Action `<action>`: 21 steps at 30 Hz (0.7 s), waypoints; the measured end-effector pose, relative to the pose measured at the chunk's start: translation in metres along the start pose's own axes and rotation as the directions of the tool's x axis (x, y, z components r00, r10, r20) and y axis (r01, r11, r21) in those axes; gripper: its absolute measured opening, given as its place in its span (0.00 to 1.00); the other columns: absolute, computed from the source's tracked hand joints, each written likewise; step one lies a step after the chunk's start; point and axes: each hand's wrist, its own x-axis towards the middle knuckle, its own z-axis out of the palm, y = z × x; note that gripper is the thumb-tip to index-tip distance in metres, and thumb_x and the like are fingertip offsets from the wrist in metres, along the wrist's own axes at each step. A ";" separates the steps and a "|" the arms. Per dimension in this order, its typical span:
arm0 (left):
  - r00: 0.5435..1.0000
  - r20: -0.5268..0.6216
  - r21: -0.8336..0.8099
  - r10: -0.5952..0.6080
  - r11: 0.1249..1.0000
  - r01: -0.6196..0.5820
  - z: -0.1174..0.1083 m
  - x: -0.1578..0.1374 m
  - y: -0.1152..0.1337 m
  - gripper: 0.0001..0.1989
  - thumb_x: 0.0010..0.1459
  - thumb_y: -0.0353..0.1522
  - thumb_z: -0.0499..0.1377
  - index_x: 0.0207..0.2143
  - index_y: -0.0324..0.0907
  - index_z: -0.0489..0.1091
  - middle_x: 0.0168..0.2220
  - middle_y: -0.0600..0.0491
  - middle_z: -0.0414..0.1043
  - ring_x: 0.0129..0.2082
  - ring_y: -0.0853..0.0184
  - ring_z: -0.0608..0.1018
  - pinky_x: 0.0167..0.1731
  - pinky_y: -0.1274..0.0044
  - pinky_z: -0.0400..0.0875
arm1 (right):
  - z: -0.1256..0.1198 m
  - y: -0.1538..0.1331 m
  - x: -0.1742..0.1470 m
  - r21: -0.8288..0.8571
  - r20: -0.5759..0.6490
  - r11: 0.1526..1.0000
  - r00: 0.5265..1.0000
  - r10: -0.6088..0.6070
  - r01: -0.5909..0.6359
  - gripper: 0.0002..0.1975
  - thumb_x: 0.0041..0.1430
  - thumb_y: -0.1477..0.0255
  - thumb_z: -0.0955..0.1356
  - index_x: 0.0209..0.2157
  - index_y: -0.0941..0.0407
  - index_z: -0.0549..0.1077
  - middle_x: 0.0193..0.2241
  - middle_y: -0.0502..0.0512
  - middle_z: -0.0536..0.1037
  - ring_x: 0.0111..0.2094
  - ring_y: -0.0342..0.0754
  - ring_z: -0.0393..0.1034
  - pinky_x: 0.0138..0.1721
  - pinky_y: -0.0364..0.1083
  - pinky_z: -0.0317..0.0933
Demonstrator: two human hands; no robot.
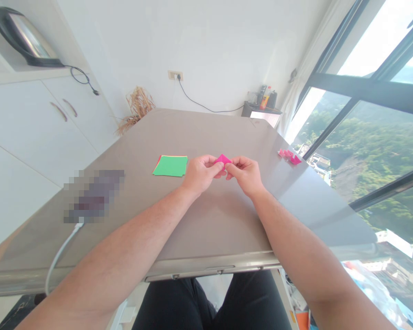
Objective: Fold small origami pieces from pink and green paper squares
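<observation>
A small piece of folded pink paper (pixel 223 159) is pinched between both of my hands above the middle of the table. My left hand (pixel 203 172) grips its left side with thumb and fingers. On the right side, my right hand (pixel 245 173) holds it the same way. The top of the paper comes to a point; its lower part is mostly hidden by my thumbs. Just left of my left hand lies a stack of coloured paper sheets (pixel 171 166), green on top, with red and yellow edges showing.
Several folded pink paper pieces (pixel 289 156) sit near the right edge of the grey table (pixel 199 133). At the left, a pixelated object (pixel 96 197) has a white cable (pixel 60 254) running off the front edge. Bottles (pixel 265 97) stand on a small cabinet beyond the table.
</observation>
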 end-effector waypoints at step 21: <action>0.997 0.025 -0.055 -0.079 0.995 0.081 0.000 0.002 0.001 0.12 0.50 0.38 0.69 0.30 0.39 0.76 0.29 0.48 0.80 0.30 0.60 0.83 0.33 0.69 0.78 | 0.004 0.003 0.001 0.032 -0.071 0.999 0.997 -0.006 0.008 0.08 0.52 0.65 0.72 0.24 0.54 0.74 0.17 0.47 0.73 0.21 0.43 0.67 0.27 0.45 0.61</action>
